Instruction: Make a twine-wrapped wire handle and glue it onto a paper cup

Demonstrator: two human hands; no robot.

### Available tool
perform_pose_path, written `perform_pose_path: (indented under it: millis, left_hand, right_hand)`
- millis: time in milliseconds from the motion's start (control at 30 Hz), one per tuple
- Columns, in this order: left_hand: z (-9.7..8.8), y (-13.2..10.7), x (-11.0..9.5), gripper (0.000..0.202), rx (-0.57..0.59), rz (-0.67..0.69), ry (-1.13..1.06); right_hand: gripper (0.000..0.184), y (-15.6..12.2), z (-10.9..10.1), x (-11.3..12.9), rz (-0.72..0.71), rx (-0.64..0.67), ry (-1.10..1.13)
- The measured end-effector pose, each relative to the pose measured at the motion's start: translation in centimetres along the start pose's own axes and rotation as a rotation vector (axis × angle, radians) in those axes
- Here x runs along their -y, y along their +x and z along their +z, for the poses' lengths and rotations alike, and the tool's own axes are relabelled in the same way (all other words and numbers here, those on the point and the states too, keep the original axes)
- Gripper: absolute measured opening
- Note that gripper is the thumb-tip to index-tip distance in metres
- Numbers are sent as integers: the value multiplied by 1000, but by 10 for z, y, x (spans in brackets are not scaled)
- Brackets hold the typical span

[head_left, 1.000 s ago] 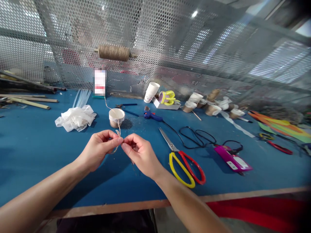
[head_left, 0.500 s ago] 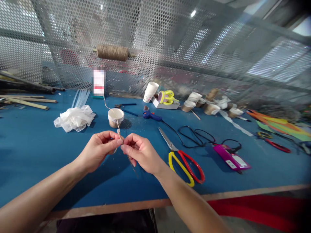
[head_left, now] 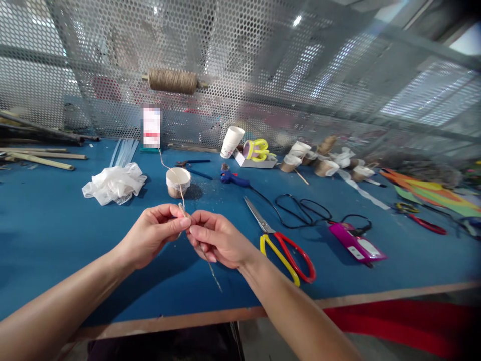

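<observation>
At the near side of the blue table (head_left: 60, 235), head view: both hands at work close together, fingertips meeting. Left hand (head_left: 153, 234) closed to a narrow pinch on a length of twine (head_left: 183, 200); right hand (head_left: 221, 240) pinched just beside it, fingers curled. A thin strand (head_left: 213, 273) slants down from under the right fingers, its end free above the tabletop; cannot tell whether it joins the twine. Beyond the hands, the twine runs up across the mouth of a small cup (head_left: 175, 191), which stands upright. Crumpled white cloth-like material (head_left: 114, 184) lies left of the cup. To the right: blue glue gun (head_left: 236, 179), cord trailing to a purple power strip (head_left: 353, 241); large scissors (head_left: 266, 226), blades slightly parted, near the right hand. Spool of brown twine (head_left: 173, 81) mounted by the mesh wall (head_left: 233, 60).
</observation>
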State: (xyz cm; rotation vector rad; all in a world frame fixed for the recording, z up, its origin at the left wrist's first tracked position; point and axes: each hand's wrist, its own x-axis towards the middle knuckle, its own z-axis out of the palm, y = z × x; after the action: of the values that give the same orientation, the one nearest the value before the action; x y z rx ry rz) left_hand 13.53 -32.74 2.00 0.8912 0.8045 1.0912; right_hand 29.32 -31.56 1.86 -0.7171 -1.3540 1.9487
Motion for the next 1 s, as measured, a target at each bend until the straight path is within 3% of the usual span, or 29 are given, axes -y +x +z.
perform_pose_path:
  millis: [367,433,567,633,733,1000]
  left_hand:
    - [1,1,4,19,-149,106,72]
    - [0,1,4,19,-108,80,30]
    - [-3,1,2,19,41,21,-56]
    - [-4,1,2,19,63,19,-61]
    - [-3,2,1,19,32,32,-31]
    - [-1,4,2,18,-108,59,28]
  right_hand:
    - [21,2,8,-3,-131,-261,-286]
    - [20,1,7,-2,-99,-200,-205]
    - [18,0,3,-1,63,52,61]
    - [16,0,1,-1,69,62,99]
    - [17,1,1,-2,4,-20,32]
    - [16,1,7,-1,-190,-286,-460]
